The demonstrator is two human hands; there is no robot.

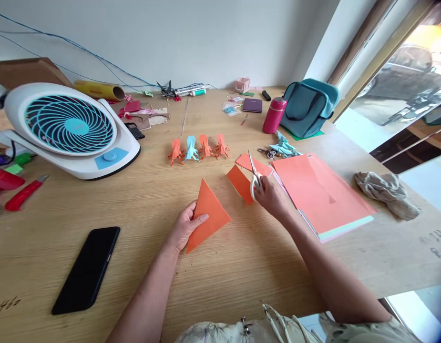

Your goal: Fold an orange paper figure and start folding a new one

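An orange paper folded into a triangle (211, 216) is pinched in my left hand (188, 224), thumb on its face and fingers behind. My right hand (270, 195) is closed on white-handled scissors (255, 174), whose blades point up and away from me. Under and beside the scissors lie a folded orange paper strip (241, 183) and another orange piece (246, 162). To the right of that hand rests a stack of coloured sheets (323, 193), orange on top. Several folded paper figures (199, 148), orange and light blue, stand in a row farther back.
A white fan (70, 126) stands at left, with a black phone (87, 269) nearer me and a red utility knife (25, 193) at the left edge. Behind the stack are blue paper figures (284, 146), a pink bottle (274, 116) and a teal bag (308, 112). A grey cloth (386, 194) lies right.
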